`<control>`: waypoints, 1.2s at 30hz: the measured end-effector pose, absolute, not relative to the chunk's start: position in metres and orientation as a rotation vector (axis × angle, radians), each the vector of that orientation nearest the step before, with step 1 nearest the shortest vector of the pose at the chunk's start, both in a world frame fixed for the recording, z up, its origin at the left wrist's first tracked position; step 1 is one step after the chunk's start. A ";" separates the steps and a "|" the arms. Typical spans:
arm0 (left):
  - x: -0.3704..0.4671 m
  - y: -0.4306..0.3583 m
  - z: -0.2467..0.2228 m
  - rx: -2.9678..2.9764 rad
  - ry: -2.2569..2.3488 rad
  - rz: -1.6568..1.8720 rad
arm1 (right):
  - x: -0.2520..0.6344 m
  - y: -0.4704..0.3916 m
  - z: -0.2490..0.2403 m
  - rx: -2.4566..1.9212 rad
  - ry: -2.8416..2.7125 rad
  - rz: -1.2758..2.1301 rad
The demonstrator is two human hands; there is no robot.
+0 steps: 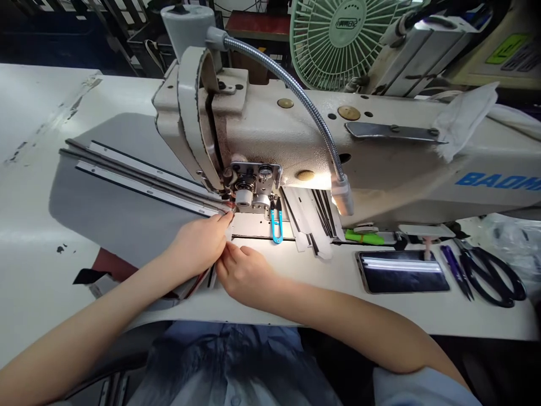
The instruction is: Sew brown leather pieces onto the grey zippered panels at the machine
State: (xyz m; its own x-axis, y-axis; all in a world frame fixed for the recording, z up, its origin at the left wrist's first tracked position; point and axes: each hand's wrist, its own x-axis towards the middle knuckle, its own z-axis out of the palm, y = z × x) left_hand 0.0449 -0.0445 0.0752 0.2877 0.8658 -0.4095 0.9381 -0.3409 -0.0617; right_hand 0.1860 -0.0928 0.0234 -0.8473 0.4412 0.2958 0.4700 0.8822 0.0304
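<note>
Where the grey strips run in from the far left and meet the presser foot, the work sits — thin, dark-edged lengths lying side by side on the machine bed, their near ends under the needle area, a further layer w/ a reddish edge trailing off the table edge below the hands.

Left hand — fingers closed in a pinch on the strip end, fingertips just beside the foot. Risk: tips this near the needle could get caught if the machine runs; a slip forward would do it.

Right hand — fingers curled down, pressing the material flat on the bed, touching the left hand. Whether it grips an edge or only presses, cannot tell. Risk: uneven pull betw. the two hands would skew the layers and send the seam off line.

Sewing machine — cream head, blue lettering at right, gooseneck lamp lit over the bed. Glare may hide the strip edge.

Blue thread snips — on the bed just right of the foot, near the right hand's path; could be knocked or snag the strips.

Spare strips — loose pile behind the snips, apart from the work.

Phone — flat on the table, well right. Black scissors and a small dark tool beyond it, near the table's front edge — a nudge might drop them.

Green fan — behind the machine; if running, airflow could lift light pieces.
</note>
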 end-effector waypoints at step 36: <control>0.040 -0.022 0.065 2.402 1.656 -0.126 | 0.186 -0.068 0.016 -0.850 -2.757 -0.093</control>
